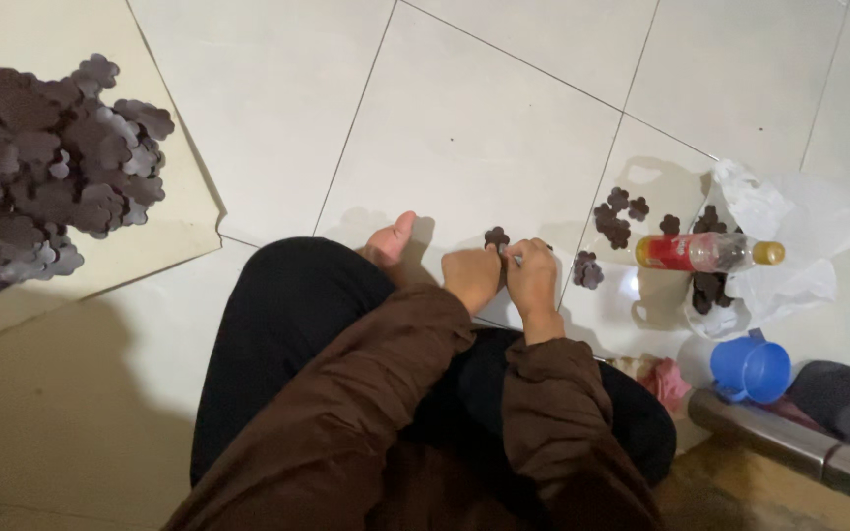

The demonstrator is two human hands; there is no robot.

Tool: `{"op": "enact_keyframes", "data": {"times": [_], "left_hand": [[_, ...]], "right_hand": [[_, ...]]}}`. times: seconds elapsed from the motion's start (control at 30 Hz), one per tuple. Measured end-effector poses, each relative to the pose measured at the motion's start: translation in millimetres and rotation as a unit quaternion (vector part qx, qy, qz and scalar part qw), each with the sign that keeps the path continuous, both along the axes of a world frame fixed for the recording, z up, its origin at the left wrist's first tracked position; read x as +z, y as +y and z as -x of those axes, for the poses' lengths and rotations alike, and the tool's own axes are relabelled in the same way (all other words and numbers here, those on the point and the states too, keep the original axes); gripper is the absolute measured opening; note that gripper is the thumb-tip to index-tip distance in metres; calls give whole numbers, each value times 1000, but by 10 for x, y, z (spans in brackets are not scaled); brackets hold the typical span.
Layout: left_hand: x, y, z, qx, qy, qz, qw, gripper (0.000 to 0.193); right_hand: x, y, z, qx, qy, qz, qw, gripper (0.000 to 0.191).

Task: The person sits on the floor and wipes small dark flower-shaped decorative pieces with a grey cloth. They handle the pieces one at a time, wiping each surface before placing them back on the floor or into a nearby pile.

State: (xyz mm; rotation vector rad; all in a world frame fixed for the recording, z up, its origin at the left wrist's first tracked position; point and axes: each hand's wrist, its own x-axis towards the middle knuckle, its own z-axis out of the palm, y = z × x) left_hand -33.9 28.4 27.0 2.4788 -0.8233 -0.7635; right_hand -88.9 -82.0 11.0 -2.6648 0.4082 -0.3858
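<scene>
**Both hands closed on one flower-shaped piece, worked low over the floor tiles**

Nearest the camera, brown sleeves run down over black-clad legs to the two hands, which meet knuckle to knuckle just above the floor. The left hand [470,276] is clenched, and the dark flower-shaped piece [496,237] sticks up just beyond its fingers, pinched at its lower edge. The right hand [533,275] is closed too, on a thin pale tool [517,261] whose tip lies at the piece's base; what kind of tool it is cannot be told. Judging from this, the step in hand is working on a single piece held between both hands, and the next move calls for a steady pinch and small wrist motion rather than reach.

A bare foot [391,242] lies just left of the fingers, closing that side. To the right, near the fingers, loose dark pieces [587,269] sit on the tile, with more of them [618,214] a little farther. Beyond those lie a plastic bottle [708,253] on its side and a white plastic bag [779,246]; a blue cup [752,371] and a metal flask [794,444] stand to the near right. Ahead of the fingers the floor [484,128] looks open. Far to the left, well apart, a large heap of pieces [46,167] rests on a sheet of card [12,29].
</scene>
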Motion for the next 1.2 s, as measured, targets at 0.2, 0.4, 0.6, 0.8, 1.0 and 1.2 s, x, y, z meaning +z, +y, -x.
{"op": "enact_keyframes", "data": {"times": [0.2,0.4,0.6,0.8,1.0,1.2], "left_hand": [[69,24,-268,-2,-191,77,979,17],[224,70,-357,-15,-193,114,974,23],[192,32,-412,-96,-251,120,956,3],[95,40,-360,-177,-331,112,920,8],[152,8,-295,99,-75,265,956,6],[370,123,-383,269,504,525,631,9]], "right_hand": [[30,-110,83,-84,-24,-178,980,7],[166,-317,171,-236,-129,-429,862,15],[213,-460,316,-261,-202,-527,783,19],[497,-635,691,-232,-252,-586,735,18],[601,-858,1249,-204,-276,-623,703,15],[398,-1015,1336,-249,-376,-706,546,8]]}}
